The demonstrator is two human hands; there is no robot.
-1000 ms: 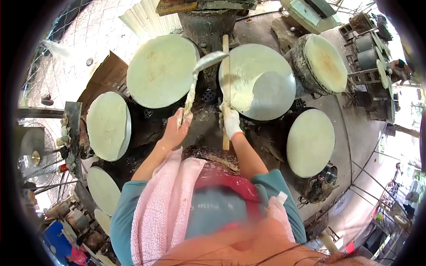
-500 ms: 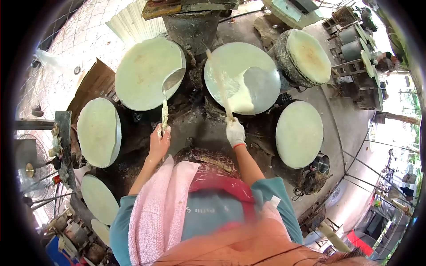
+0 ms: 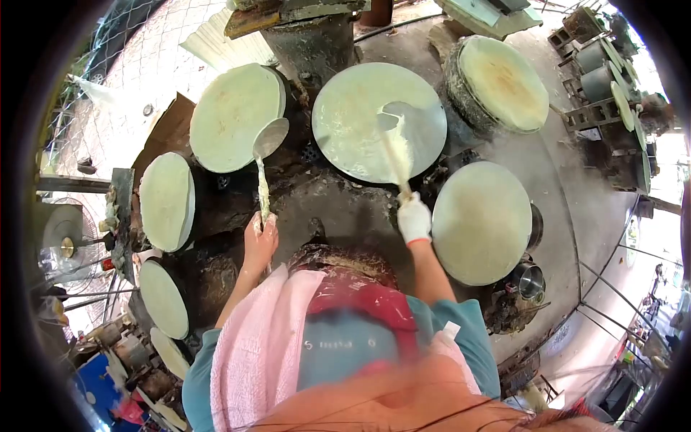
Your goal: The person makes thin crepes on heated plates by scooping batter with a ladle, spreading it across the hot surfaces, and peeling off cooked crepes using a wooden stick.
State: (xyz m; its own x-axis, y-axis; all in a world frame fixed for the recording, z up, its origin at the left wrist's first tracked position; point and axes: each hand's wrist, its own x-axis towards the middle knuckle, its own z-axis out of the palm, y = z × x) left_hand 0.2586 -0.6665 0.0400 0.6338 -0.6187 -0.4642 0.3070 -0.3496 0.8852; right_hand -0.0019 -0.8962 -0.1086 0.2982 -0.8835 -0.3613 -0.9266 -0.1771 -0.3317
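My bare left hand [image 3: 260, 241] is closed around the batter-coated handle of a ladle [image 3: 271, 138], whose bowl hangs by the right edge of a batter-covered round griddle [image 3: 234, 119]. In my gloved right hand [image 3: 414, 218] is a wooden stick [image 3: 395, 160], partly blurred by motion. It reaches over the middle griddle [image 3: 353, 108], where pale batter covers most of the surface and a small grey patch shows near the upper right. Just right of the glove lies another round griddle [image 3: 482, 223] with a pale sheet on it.
More covered griddles stand at the left [image 3: 167, 201], lower left [image 3: 164, 299] and upper right [image 3: 504, 83]. A metal pot [image 3: 529, 279] sits at the right. Behind the griddles is a large dark bucket [image 3: 311, 50] with boards on top. A fan [image 3: 66, 245] stands far left.
The stick has swept rightward across the middle griddle, spreading batter over most of the grey area. My right hand has moved right. The ladle has gone from the middle griddle to the left one.
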